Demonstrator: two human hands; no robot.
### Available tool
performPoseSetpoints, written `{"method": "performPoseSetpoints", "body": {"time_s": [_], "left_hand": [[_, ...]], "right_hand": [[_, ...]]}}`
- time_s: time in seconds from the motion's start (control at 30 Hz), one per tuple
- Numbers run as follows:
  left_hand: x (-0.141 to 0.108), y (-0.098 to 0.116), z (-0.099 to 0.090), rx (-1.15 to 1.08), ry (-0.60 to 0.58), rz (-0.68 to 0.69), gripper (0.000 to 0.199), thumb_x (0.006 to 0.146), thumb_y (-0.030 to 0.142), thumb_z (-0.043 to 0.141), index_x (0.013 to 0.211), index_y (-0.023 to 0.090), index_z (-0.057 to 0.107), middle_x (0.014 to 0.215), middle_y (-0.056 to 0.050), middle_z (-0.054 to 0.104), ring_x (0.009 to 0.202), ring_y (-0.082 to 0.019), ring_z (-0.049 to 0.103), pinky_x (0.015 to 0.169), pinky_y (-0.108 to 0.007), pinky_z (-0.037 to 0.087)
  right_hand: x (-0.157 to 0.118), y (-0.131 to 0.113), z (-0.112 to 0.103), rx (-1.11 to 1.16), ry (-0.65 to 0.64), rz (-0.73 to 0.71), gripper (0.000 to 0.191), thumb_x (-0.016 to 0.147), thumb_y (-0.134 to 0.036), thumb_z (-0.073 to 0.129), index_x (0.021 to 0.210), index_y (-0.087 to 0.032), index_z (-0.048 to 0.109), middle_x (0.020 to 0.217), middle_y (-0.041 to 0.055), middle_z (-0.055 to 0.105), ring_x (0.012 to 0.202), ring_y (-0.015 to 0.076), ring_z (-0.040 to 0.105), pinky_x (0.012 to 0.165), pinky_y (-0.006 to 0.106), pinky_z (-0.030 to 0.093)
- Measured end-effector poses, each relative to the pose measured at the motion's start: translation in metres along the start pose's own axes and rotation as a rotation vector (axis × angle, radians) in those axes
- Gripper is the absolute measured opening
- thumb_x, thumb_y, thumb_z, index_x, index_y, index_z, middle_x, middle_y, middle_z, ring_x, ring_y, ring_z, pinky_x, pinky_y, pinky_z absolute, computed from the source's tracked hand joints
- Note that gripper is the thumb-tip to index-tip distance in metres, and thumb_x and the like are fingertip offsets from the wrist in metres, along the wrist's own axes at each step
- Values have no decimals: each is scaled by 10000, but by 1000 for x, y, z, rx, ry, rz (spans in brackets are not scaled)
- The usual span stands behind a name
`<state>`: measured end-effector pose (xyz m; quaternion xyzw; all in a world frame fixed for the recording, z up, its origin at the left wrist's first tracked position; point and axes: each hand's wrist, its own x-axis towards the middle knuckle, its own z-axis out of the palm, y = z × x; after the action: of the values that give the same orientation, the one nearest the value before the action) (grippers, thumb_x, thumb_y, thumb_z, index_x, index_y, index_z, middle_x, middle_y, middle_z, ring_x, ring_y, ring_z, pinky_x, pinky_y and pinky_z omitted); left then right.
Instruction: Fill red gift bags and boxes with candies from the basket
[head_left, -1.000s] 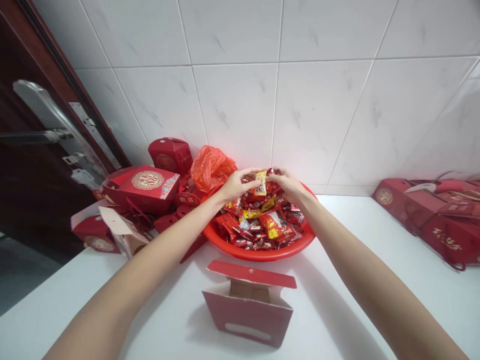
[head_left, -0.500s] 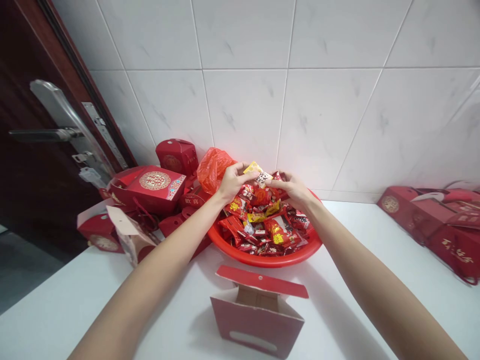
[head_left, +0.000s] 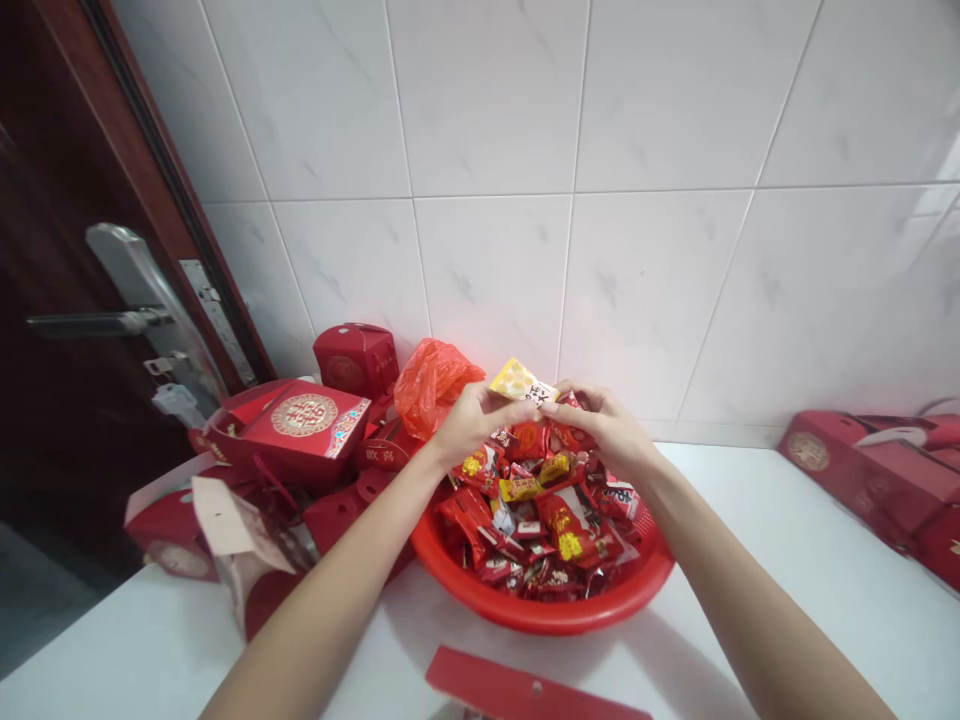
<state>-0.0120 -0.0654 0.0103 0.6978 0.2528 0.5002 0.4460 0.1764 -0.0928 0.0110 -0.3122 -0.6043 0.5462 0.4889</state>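
Note:
My left hand (head_left: 484, 420) pinches a small yellow-and-white candy packet (head_left: 523, 385) with dark printed characters. The thumb of my right hand (head_left: 604, 425) presses on the same packet's lower right edge, its fingers curled behind. A red-wrapped candy (head_left: 571, 402) shows by my right fingers; whether they touch it I cannot tell. Both hands are above the far part of a red plastic basin (head_left: 540, 617), heaped with red, yellow and dark wrapped candies (head_left: 574, 525). In front of the basin, the red flap of a carton box (head_left: 525, 685) shows at the bottom edge.
Several red gift boxes (head_left: 311, 425) crowd the left of the white table (head_left: 712, 520), one with its pale flap (head_left: 232, 520) raised. A crumpled red plastic bag (head_left: 435, 385) lies behind the basin. More red boxes (head_left: 870, 490) stand right. A tiled wall and a door handle (head_left: 97, 323) are behind.
The view has tilted up, so everything sits lower and the open box is mostly cut off. Both hands stay on the yellow-and-white packet, now closer together.

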Motion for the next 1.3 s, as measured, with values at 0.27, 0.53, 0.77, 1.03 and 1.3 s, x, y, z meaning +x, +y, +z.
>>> {"method": "performPoseSetpoints", "body": {"time_s": [0.27, 0.53, 0.77, 1.03, 1.3], "left_hand": [[-2, 3, -9, 7, 70, -19, 156, 640, 267, 678, 749, 162, 719, 743, -28, 730, 717, -196, 665, 719, -315, 545], [-6, 6, -11, 124, -310, -333, 139, 585, 266, 495, 500, 166, 541, 468, 0, 552, 400, -113, 479, 408, -235, 380], [-7, 11, -7, 40, -255, -288, 129, 614, 261, 544, 540, 156, 543, 478, 24, 513, 411, -84, 434, 419, -209, 344], [-6, 11, -5, -105, 48, -57, 304, 803, 393, 668, 653, 147, 570, 583, 33, 526, 536, -81, 464, 523, -197, 380], [-8, 12, -5, -8, -6, -38, 256, 690, 317, 818, 831, 132, 713, 765, -18, 674, 678, -125, 587, 629, -223, 488]], "right_hand": [[-2, -2, -2, -167, -32, -56, 209, 745, -371, 793, 810, -206, 680, 678, -31, 579, 539, 80, 469, 481, 211, 354], [-3, -4, -3, -84, 9, -5, 301, 709, -414, 823, 874, -206, 682, 643, -49, 552, 492, 64, 406, 444, 212, 314], [-4, -3, -2, -103, -56, 11, 226, 749, -391, 795, 838, -212, 690, 731, -15, 644, 598, 94, 535, 545, 232, 398], [-3, -2, -1, -7, 32, 41, 266, 742, -414, 801, 792, -208, 639, 705, -13, 633, 586, 107, 547, 555, 247, 418], [-4, -2, 1, 10, 90, 5, 285, 718, -425, 819, 816, -215, 654, 694, -17, 620, 544, 93, 526, 516, 240, 412]]}}
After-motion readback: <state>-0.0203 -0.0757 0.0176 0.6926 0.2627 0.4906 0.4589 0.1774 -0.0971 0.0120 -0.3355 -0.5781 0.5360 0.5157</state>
